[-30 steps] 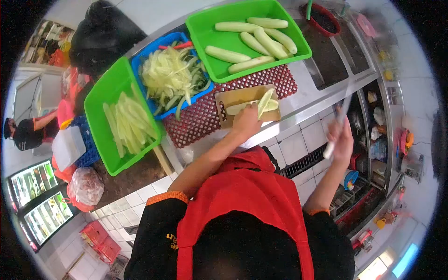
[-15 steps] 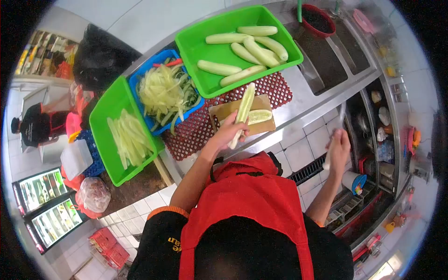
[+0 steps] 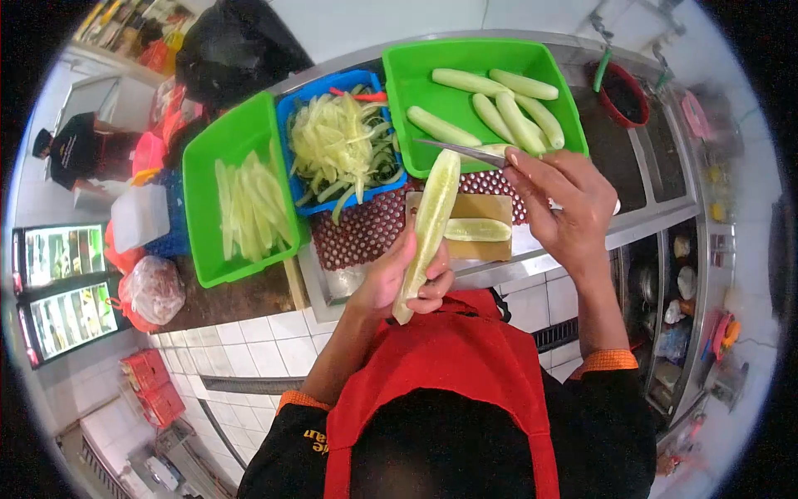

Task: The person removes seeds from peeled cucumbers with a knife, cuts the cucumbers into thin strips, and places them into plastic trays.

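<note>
My left hand [image 3: 397, 279] is wrapped round a peeled cucumber half [image 3: 432, 224], its seeded face up, held tilted in front of the apron. My right hand [image 3: 569, 204] grips a knife [image 3: 465, 151]; the blade points left, by the upper end of that half. Another cucumber half [image 3: 478, 230] lies on the cutting board [image 3: 495, 250], which rests on a red perforated mat [image 3: 353, 233]. Several whole peeled cucumbers are in the green tub [image 3: 399, 75] behind. Long cucumber pieces [image 3: 249, 204] lie in the left green tub [image 3: 199, 166].
Between the green tubs is a blue basket [image 3: 293, 170] of peelings [image 3: 337, 141]. A red bowl [image 3: 623, 96] stands by the sinks at the back right. A white container [image 3: 140, 218] and a plastic bag [image 3: 155, 289] are at the left. A person [image 3: 79, 154] stands at the far left.
My right hand has brought the knife from the right side to the held cucumber half. My left hand has lifted that half off the board and drawn it toward the apron.
</note>
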### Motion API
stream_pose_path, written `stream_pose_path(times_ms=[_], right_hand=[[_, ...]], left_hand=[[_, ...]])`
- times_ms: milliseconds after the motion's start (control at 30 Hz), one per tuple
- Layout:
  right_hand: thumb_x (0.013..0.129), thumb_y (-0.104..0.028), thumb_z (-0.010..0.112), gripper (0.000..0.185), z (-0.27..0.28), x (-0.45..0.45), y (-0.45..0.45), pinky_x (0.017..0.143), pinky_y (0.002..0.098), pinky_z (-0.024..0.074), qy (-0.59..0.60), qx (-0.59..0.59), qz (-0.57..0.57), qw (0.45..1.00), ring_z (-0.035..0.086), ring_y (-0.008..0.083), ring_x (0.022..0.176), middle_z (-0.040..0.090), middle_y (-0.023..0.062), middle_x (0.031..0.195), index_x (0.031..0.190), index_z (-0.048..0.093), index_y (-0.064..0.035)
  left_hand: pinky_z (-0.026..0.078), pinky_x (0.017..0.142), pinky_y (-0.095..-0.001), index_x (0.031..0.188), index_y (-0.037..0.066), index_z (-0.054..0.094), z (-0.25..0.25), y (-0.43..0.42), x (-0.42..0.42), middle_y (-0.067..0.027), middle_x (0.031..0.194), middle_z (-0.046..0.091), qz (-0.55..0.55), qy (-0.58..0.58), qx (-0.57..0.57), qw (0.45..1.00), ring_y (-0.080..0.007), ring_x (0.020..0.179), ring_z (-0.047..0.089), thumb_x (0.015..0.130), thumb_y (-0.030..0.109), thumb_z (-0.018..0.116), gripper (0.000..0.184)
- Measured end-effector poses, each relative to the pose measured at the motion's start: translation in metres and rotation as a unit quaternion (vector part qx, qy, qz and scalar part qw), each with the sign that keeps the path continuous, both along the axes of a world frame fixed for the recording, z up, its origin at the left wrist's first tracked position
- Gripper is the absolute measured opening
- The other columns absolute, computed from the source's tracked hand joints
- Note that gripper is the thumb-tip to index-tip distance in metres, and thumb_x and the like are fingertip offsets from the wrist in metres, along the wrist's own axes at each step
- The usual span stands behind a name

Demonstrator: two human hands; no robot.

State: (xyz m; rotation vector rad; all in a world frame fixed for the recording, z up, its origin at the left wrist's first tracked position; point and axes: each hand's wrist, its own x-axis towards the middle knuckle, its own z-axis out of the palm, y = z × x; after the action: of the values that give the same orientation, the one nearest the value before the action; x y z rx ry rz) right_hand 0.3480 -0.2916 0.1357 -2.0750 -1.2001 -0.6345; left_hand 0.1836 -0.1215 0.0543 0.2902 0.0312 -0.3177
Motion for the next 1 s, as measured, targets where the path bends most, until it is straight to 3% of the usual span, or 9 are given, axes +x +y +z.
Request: stream_pose_path(times_ms=[167, 233, 567, 733, 867, 1000], right_hand=[[0.069, -0.013, 0.076, 0.025, 0.012, 0.008, 0.011, 0.048, 0.0286, 0.0406, -0.015, -0.016, 0.039, 0.999, 0.051, 0.0172, 0.055, 0.059, -0.0003, 0.067, 0.093, 0.072, -0.0156], [0.067, -0.006, 0.078, 0.024, 0.016, 0.007, 0.012, 0.050, 0.0291, 0.0426, 0.007, -0.046, 0.050, 0.998, 0.056, 0.0181, 0.056, 0.061, 0.0040, 0.067, 0.091, 0.073, -0.0081], [0.071, -0.008, 0.076, 0.017, 0.007, 0.005, 0.016, 0.046, 0.0301, 0.0409, 0.072, -0.022, 0.097, 0.992, 0.055, 0.0188, 0.052, 0.056, 0.0051, 0.060, 0.087, 0.072, -0.0067], [0.072, -0.007, 0.075, 0.015, 0.008, 0.005, 0.015, 0.046, 0.0300, 0.0411, 0.087, -0.055, 0.089, 0.991, 0.057, 0.0188, 0.053, 0.057, 0.0059, 0.061, 0.087, 0.072, -0.0061], [0.073, -0.007, 0.074, 0.015, 0.002, 0.000, 0.020, 0.046, 0.0299, 0.0412, 0.087, -0.036, 0.076, 0.993, 0.057, 0.0190, 0.052, 0.058, 0.0063, 0.062, 0.088, 0.072, -0.0058], [0.074, -0.007, 0.074, 0.016, 0.010, -0.015, 0.022, 0.046, 0.0302, 0.0418, 0.104, -0.031, 0.028, 0.994, 0.056, 0.0196, 0.052, 0.057, 0.0063, 0.062, 0.090, 0.071, -0.0055]], left_hand=[[0.029, 0.039, -0.0203, 0.142, 0.032, 0.020, 0.009, -0.001, -0.004, -0.0062, 0.082, 0.038, 0.013, 0.000, 0.020, 1.000, -0.0140, 0.056, 0.033, 0.099, 0.046, 0.034, 0.047], [0.029, 0.039, -0.0205, 0.142, 0.030, 0.019, 0.010, -0.002, -0.005, -0.0061, 0.081, 0.038, 0.023, -0.008, 0.073, 0.997, -0.0138, 0.055, 0.033, 0.098, 0.046, 0.036, 0.050], [0.029, 0.040, -0.0210, 0.143, 0.024, 0.019, 0.010, -0.003, -0.007, -0.0053, 0.081, 0.038, 0.046, 0.005, 0.120, 0.992, -0.0130, 0.057, 0.035, 0.100, 0.042, 0.036, 0.050], [0.030, 0.043, -0.0211, 0.145, 0.021, 0.018, 0.014, -0.007, -0.008, -0.0041, 0.082, 0.037, 0.067, 0.036, 0.213, 0.974, -0.0125, 0.059, 0.036, 0.101, 0.039, 0.035, 0.050], [0.030, 0.043, -0.0212, 0.145, 0.021, 0.018, 0.017, -0.008, -0.005, -0.0040, 0.082, 0.037, 0.076, 0.036, 0.221, 0.972, -0.0120, 0.059, 0.036, 0.101, 0.039, 0.035, 0.050], [0.033, 0.046, -0.0217, 0.139, 0.019, 0.025, 0.008, -0.004, -0.004, -0.0046, 0.084, 0.039, 0.112, 0.012, 0.117, 0.987, -0.0125, 0.060, 0.038, 0.100, 0.039, 0.038, 0.046]])
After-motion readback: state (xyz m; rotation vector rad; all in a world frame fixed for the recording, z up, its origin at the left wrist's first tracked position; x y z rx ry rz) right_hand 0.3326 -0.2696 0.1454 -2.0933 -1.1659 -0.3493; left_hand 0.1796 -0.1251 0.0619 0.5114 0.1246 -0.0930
